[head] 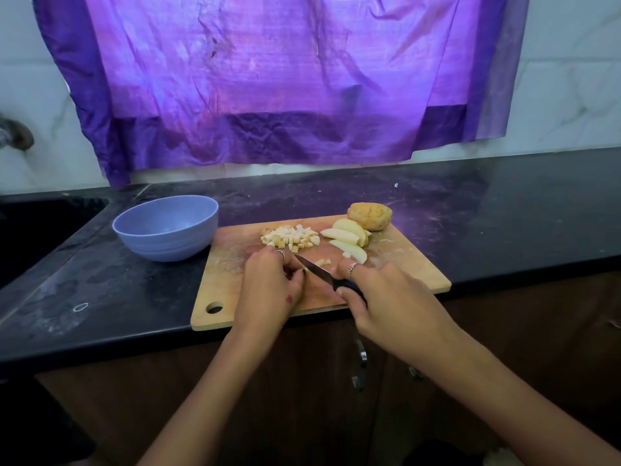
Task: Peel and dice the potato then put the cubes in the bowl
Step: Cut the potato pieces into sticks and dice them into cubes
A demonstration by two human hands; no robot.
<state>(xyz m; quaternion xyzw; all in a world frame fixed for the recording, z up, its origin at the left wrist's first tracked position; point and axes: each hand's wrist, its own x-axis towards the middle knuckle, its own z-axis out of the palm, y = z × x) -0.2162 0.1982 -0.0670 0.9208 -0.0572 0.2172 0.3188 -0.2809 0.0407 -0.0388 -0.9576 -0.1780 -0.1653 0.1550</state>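
Observation:
A wooden cutting board (403, 264) lies on the black counter. A pile of potato cubes (290, 236) sits at its back left, and several potato wedges (347, 235) lie to the right of the pile. An unpeeled potato piece (369, 215) rests at the board's back right edge. My right hand (386, 297) grips the black handle of a knife (317, 272), blade pointing left over the board. My left hand (272, 284) is curled down by the blade; what it holds is hidden. A few cubes (323, 262) lie beside the blade. The blue bowl (166, 227) stands left of the board, empty.
A dark sink (33, 230) is sunk into the counter at the far left. A purple sheet (268, 79) hangs on the wall behind. The counter's front edge runs just below the board, with cabinet handles (361, 368) underneath.

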